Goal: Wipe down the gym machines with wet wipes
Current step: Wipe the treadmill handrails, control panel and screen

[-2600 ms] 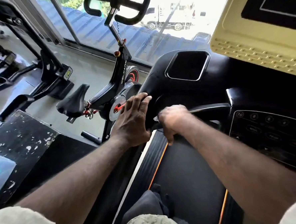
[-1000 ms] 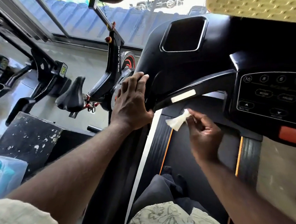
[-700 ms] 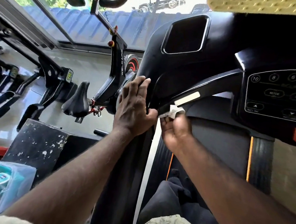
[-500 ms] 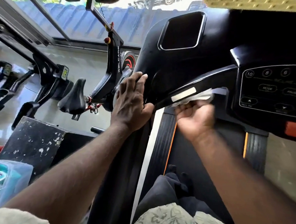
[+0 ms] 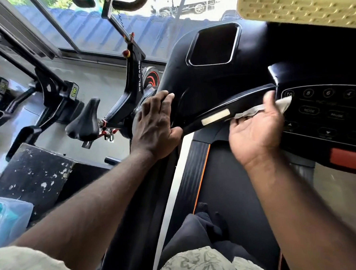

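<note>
White wipe, gripped by the right hand, presses under the treadmill handrail — the left hand lies flat, unclenched, on the console, likely steadying.

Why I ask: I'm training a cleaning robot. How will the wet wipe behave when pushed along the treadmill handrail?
Probably floppy: the wet wipe bunches and creases in the right hand. Likely light, since a loose corner sticks out unsupported. It should glide over the glossy handrail.

Treadmill handrail, black. Right hand holds wet wipe against its underside. Left hand rests flat at its left end. Spin bike further left.
</note>
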